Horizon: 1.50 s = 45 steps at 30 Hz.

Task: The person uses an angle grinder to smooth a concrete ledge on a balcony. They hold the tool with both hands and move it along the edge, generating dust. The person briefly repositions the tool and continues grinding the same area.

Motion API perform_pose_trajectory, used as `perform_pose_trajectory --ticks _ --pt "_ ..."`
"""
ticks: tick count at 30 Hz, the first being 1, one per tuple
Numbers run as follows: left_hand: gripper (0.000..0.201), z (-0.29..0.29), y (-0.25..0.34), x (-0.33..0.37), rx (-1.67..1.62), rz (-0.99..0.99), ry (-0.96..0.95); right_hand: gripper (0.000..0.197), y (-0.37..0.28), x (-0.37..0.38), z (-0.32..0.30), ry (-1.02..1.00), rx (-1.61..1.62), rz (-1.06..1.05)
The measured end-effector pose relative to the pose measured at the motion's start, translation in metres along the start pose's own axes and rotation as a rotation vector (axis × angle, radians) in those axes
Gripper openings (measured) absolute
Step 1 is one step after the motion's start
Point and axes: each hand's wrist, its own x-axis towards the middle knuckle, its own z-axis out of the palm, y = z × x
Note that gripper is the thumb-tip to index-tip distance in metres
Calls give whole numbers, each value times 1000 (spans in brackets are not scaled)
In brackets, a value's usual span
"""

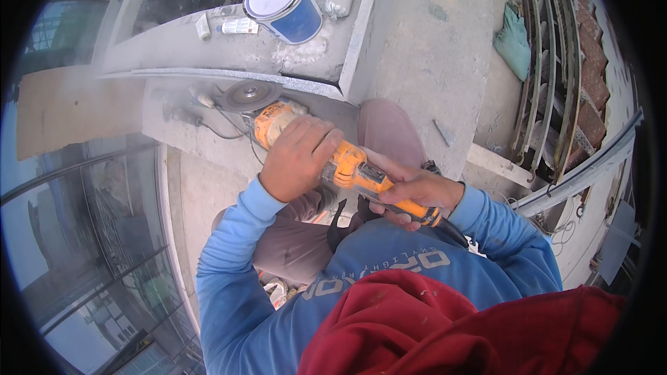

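Note:
I hold an orange and black angle grinder across my lap with both hands. My left hand wraps round its body just behind the head. Farther back, my right hand is closed round the rear handle, where a black cord leaves the tool. The round grey disc lies right by the long pale edge of a stone strip; whether they touch, I cannot tell. Whitish dust hangs to the left of the disc.
Behind the strip stand a blue and white bucket and a small tube. A brown board is at the left, above glass panels. Metal rails and a green bag lie at the right. Cables run beneath the disc.

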Motion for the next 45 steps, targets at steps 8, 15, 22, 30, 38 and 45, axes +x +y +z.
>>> perform_pose_trajectory --ticks 8,15,22,30,38,45 --pt "61 0 -18 -6 27 -33 -24 93 -3 21 -6 -22 40 -23" --pt "74 1 -30 -9 7 -35 -24 88 -4 30 0 27 -32 -43" --pt "66 -2 -25 -8 5 -34 -21 87 0 29 -1 5 -72 -61" --pt "52 -8 14 6 3 10 -14 86 5 -14 15 34 -41 -20" --pt "41 -8 29 9 10 10 -6 89 7 -30 21 39 -41 -5" --pt "49 -7 12 4 -11 -6 -13 91 5 -11 10 33 -58 3"
